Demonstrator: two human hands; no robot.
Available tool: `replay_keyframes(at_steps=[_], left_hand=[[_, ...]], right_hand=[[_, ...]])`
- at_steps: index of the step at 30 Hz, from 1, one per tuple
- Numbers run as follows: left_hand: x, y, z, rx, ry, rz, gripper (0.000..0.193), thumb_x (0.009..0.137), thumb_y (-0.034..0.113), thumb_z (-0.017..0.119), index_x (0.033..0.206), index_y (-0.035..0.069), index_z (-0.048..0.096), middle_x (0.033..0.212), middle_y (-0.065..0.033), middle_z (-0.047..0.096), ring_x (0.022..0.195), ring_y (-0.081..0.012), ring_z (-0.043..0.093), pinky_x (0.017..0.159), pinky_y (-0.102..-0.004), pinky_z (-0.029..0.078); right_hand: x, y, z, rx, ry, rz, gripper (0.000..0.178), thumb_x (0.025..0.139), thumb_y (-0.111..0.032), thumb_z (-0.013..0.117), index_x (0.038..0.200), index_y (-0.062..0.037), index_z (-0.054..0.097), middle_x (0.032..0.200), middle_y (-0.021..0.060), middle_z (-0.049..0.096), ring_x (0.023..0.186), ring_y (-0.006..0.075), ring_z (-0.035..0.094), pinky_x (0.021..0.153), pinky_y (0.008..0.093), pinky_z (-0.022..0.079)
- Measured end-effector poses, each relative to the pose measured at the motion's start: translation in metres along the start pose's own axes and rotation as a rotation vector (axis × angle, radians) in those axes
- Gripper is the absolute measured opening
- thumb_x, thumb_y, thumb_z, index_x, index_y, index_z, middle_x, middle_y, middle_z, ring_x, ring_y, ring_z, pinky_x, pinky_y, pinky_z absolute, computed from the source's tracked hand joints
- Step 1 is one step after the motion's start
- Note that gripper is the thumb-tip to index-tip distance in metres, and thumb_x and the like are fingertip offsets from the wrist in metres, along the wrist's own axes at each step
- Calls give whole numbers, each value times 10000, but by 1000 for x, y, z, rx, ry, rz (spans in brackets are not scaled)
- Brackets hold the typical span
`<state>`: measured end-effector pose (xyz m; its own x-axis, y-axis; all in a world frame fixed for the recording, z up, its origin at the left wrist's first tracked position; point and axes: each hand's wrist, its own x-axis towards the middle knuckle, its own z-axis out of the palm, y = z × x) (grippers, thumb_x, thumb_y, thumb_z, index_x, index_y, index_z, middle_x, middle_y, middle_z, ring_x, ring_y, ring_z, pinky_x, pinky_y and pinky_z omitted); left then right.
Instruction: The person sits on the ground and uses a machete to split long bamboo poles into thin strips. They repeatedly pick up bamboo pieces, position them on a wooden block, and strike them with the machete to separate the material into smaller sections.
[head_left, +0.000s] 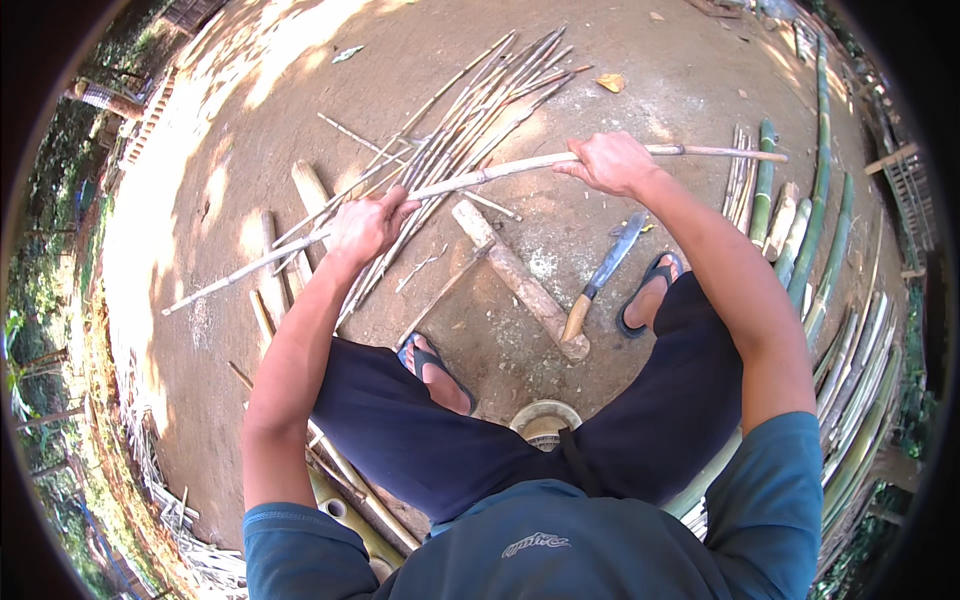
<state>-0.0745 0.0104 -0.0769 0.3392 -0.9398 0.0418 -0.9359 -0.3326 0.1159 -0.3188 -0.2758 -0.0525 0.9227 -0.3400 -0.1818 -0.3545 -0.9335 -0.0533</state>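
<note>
Bamboo stick [490, 174] stretches crosswise above the ground, held up over a loose pile of sticks [497, 92]. Nearer lies a short log [522, 284], with a knife [603, 272] whose handle is at its near end. Left hand [366, 226] and right hand [612, 163], well apart, each curl closed around the stick. A yellow leaf [610, 82] lies right of the pile.
</note>
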Motion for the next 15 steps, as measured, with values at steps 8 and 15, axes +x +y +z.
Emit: replay_keyframes(at_steps=[8,15], left_hand=[[61,113,-13,-89,-112,-212,545,993,489,420,1067,8,667,917,-248,686,843,-366,678,786,-490,529],[60,76,-96,36,-180,93,507,978,512,453,939,48,651,566,-123,572,540,-263,592,565,-427,479]], right_hand=[[-1,-4,-10,10,-60,454,670,962,-605,371,1001,-29,710,928,143,710,901,340,690,825,475,548],[-64,94,-48,-57,23,145,728,913,-684,414,780,-18,675,721,161,653,697,342,648,684,486,512]])
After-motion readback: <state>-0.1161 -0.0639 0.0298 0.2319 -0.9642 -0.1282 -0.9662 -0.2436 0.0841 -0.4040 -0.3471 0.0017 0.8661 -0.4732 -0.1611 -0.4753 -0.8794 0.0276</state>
